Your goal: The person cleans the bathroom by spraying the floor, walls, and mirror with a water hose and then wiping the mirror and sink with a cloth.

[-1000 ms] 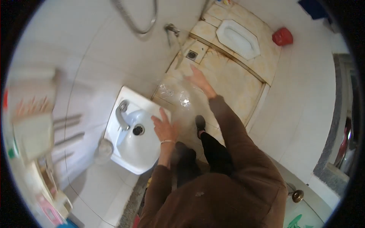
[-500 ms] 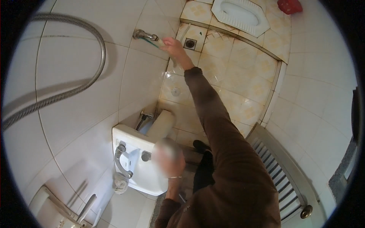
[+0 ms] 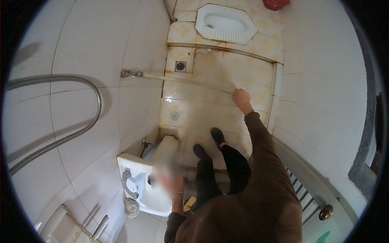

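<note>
Right hand (image 3: 242, 98) gripping hose (image 3: 186, 79), running leftward to wall tap (image 3: 130, 73)

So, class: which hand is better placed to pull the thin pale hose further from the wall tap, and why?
Right. The right hand already grips the thin pale hose; the left hand, blurred, hovers over the white ceramic washbasin.

The bathroom holds one white washbasin (image 3: 142, 190) with one chrome faucet (image 3: 127, 184), one squat toilet (image 3: 225, 24), one floor drain (image 3: 180, 66), one wall tap (image 3: 130, 73) with one thin hose (image 3: 186, 80), one metal shower hose (image 3: 60, 137), one red object (image 3: 275, 4), two black shoes (image 3: 217, 135), and one round door knob (image 3: 325, 212).
</note>
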A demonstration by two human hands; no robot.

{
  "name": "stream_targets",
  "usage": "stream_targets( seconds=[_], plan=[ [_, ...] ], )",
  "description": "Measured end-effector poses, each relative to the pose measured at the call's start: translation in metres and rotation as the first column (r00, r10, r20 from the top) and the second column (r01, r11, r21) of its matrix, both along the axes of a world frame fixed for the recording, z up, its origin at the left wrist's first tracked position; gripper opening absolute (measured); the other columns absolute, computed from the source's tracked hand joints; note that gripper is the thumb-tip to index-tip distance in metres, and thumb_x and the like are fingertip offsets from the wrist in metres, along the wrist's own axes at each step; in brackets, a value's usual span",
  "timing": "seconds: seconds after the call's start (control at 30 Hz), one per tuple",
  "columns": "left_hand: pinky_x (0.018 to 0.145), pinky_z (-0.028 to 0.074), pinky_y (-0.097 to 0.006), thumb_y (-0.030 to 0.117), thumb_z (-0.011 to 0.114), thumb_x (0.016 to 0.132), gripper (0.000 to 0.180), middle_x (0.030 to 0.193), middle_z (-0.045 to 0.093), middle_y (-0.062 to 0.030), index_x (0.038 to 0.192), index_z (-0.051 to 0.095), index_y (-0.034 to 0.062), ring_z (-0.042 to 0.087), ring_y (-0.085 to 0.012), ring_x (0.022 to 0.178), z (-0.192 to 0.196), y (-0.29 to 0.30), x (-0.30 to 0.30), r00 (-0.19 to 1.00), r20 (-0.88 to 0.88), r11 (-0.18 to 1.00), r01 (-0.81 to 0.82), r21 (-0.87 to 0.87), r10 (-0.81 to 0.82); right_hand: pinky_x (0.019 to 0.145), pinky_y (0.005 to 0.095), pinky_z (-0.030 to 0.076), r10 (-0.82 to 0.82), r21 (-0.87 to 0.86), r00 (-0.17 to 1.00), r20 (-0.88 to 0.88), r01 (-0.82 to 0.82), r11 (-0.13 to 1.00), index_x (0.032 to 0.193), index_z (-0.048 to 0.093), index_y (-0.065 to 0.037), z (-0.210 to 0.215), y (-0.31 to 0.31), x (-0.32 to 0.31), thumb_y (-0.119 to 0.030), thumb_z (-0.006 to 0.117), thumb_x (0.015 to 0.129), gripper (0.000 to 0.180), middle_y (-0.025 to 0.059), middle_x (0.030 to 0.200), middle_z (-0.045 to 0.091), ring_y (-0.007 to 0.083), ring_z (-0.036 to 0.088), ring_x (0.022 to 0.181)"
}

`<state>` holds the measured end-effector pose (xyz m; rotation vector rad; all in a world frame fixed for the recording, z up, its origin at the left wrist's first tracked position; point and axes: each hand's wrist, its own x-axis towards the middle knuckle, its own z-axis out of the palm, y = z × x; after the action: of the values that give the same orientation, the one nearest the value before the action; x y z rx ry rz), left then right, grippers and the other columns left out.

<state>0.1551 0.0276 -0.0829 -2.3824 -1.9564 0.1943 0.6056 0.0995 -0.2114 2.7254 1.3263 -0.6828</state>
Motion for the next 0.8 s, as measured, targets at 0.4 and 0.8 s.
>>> stream_targets(
  seconds=[0.4,0.8],
  plan=[
    [0.088,0.033,-0.044,0.03,0.052,0.08,0.055,0.117,0.042,-0.0191,0.123,0.034,0.0007,0.042,-0.0331,0.105,0.056,0.02,0.014,0.945,-0.222,0.966,0.208,-0.155,-0.239,0.07,0.0367,0.047,0.05,0.221,0.991,-0.12,-0.023,0.975,0.082,0.057,-0.003,0.075,-0.086,0.055,-0.007,0.05,0.07,0.015,0.0167,0.084,0.058,0.0334,0.057,0.076],
    [0.09,0.037,-0.04,0.002,0.05,0.074,0.051,0.13,0.032,-0.0099,0.123,0.036,0.0092,0.028,-0.0327,0.121,0.07,0.346,0.149,0.78,-0.192,0.783,0.617,0.081,-0.595,0.071,0.0259,0.043,-0.406,0.501,0.727,-0.554,0.681,0.534,0.099,0.057,-0.005,0.104,-0.093,0.007,-0.003,0.06,0.067,0.031,0.0072,0.102,0.054,0.0154,0.052,0.082]
  ],
)
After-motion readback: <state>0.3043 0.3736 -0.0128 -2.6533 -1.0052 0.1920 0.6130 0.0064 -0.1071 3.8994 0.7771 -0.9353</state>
